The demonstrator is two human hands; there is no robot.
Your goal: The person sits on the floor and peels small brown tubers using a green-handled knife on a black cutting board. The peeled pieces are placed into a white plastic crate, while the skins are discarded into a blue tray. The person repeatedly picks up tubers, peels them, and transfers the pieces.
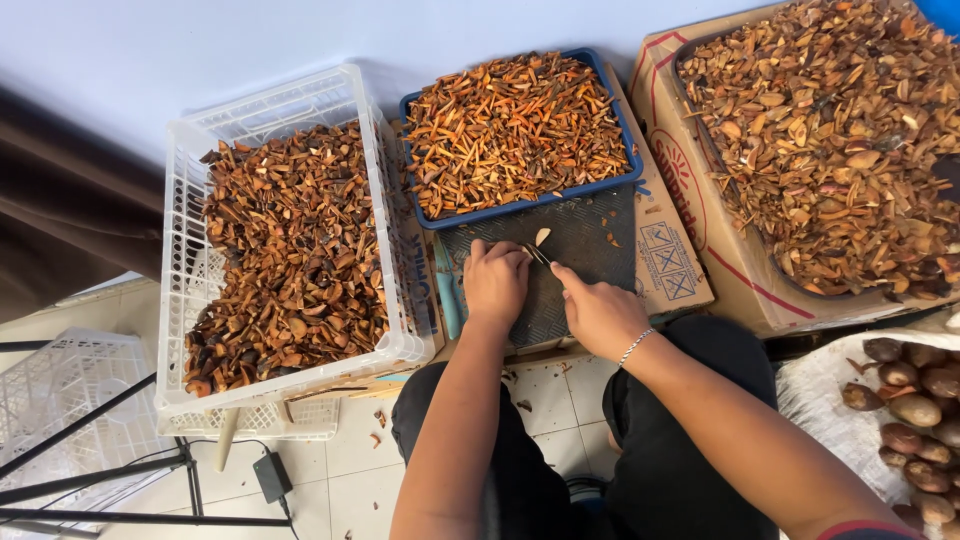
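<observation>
Nearest the lens, two bare forearms running up from the bottom edge over dark trousers, converging at centre frame. Left hand (495,281) curled into a loose fist, knuckles up, fingers tucked down onto a dark textured mat (590,240); whatever sits inside that fist hidden from view. Right hand (600,312) angled in from the lower right, wrist wearing a thin silver bracelet (635,347), index finger stretched forward along a small knife (538,254), grip closed round its handle. Blade tip meeting the left fingertips, the two hands touching there. Just above the blade, one pale sliver (542,236) lying on the mat.

Outward now. Directly above the mat, upper centre, a blue tray (620,180) heaped with thin orange strips. Left of the hands, a white slatted crate (180,200) loaded with brown chunky husk pieces. Upper right, a cardboard box (690,200) piled with paler brown shell flakes. Lower right edge, whole brown nuts (915,410) resting on a white sack. Lower left, a second white crate (60,400), black stand legs crossing it, a small black power adapter (270,475) on the pale tiled floor (350,480).
</observation>
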